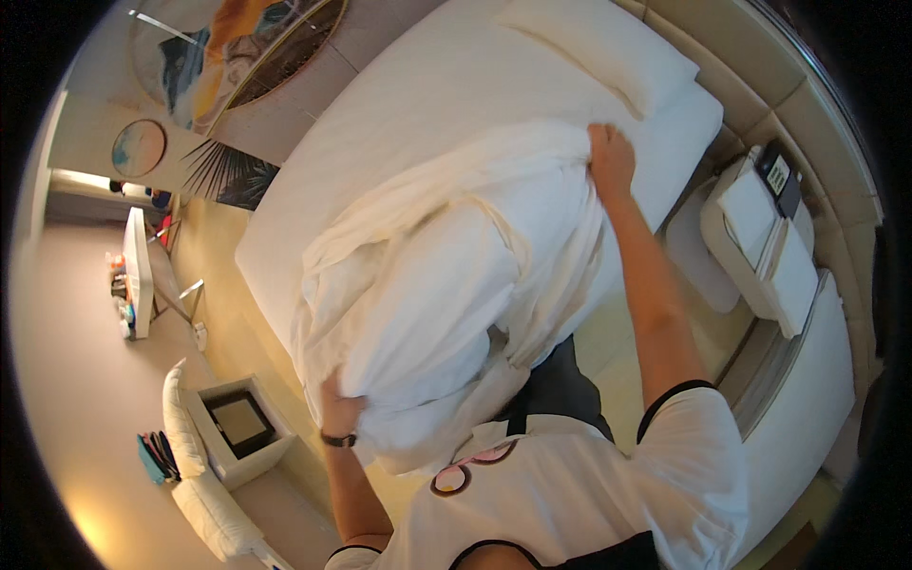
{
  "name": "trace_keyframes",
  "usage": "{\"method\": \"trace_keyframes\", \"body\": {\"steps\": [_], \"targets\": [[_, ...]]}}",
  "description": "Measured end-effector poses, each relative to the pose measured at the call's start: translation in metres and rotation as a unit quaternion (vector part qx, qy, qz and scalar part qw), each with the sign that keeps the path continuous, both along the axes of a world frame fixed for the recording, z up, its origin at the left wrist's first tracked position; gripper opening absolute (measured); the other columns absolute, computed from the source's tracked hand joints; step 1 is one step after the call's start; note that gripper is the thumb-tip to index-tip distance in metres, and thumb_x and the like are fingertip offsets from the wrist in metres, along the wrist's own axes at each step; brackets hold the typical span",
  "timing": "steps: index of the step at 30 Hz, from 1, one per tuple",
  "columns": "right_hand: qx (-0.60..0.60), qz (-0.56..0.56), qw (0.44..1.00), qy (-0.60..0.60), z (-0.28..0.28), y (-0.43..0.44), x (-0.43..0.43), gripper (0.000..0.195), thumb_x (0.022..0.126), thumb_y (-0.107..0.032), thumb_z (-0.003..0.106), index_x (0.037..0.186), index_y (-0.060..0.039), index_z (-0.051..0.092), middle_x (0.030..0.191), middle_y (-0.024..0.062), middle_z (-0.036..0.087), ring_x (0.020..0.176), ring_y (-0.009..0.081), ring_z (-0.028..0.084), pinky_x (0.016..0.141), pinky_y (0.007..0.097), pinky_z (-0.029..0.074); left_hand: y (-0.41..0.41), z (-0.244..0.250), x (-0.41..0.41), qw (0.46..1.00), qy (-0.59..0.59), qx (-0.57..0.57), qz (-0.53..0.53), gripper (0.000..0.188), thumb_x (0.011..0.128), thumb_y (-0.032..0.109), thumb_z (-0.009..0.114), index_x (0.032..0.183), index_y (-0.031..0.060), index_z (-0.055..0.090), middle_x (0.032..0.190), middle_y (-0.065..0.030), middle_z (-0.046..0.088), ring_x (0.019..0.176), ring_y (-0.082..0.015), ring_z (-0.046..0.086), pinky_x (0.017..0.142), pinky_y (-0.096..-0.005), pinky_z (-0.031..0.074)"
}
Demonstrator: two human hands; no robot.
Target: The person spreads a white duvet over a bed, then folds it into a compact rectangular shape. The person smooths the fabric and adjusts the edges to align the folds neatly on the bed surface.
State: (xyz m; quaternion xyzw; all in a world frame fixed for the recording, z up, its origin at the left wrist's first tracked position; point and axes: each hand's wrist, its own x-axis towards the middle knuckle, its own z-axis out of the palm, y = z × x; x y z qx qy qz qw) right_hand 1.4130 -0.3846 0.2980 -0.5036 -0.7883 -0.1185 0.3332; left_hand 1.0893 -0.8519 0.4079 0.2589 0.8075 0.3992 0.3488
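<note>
A bunched white duvet or cover [442,285] hangs between my arms, over the near side of a bed with a white sheet [399,107]. My left hand [342,406], with a dark band on its wrist, is closed on the lower left part of the cloth, some fingers hidden in its folds. Farther up on the right, my right hand [611,157] grips a gathered edge of the same cloth in its fist, above the mattress. A white pillow [605,50] lies at the far right end of the bed, beyond my right hand.
On the right, a nightstand [741,235] bears white items and a dark box, beside the padded headboard [755,64]. A second white bed [805,427] is at the lower right. Pillows [214,513] and a white cabinet [278,456] stand lower left; a white table [137,278] is at left.
</note>
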Motion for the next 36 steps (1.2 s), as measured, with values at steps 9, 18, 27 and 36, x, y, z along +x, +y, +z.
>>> {"method": "trace_keyframes", "body": {"steps": [9,18,27,36], "targets": [[-0.419,-0.002,0.837,0.351,-0.176,-0.143,0.042,0.064,0.081,-0.026,0.062,0.136,-0.0014,0.040,0.130,0.0323,0.045,0.121,0.0432,0.045,0.100,0.0438,0.040,-0.021,-0.159,0.025,0.959,0.126,-0.128,-0.217,0.049,0.065,0.020,0.078,0.105,0.0001,0.060,0.099,-0.0225,0.065,0.096,-0.0379,0.061,0.082,-0.0406,0.049],[-0.422,0.017,0.906,0.036,-0.095,-0.195,-0.022,0.049,0.074,-0.037,0.070,0.109,-0.0045,0.059,0.129,0.0392,0.039,0.113,0.0509,0.047,0.096,0.0530,0.040,0.103,-0.056,0.087,0.755,0.313,-0.343,-0.463,0.088,0.073,0.042,0.074,0.138,-0.0003,0.033,0.142,-0.0254,0.035,0.129,-0.0385,0.037,0.101,-0.0561,0.033],[-0.403,0.032,0.912,-0.066,-0.156,-0.237,-0.013,0.028,0.083,-0.021,0.060,0.096,0.0035,0.061,0.116,0.0369,0.052,0.107,0.0471,0.053,0.084,0.0487,0.049,0.196,-0.150,0.186,0.771,0.258,-0.345,-0.469,0.059,0.074,0.021,0.068,0.123,-0.0001,0.044,0.126,-0.0204,0.051,0.119,-0.0363,0.047,0.099,-0.0515,0.037],[-0.470,-0.112,0.853,0.196,-0.260,-0.161,0.109,0.017,0.085,-0.009,0.051,0.089,0.0034,0.061,0.085,0.0183,0.064,0.075,0.0289,0.061,0.068,0.0377,0.048,0.183,-0.144,0.159,0.938,0.142,-0.037,-0.315,0.035,0.060,0.004,0.060,0.094,-0.0046,0.060,0.079,-0.0222,0.064,0.071,-0.0324,0.064,0.064,-0.0402,0.051]]}}
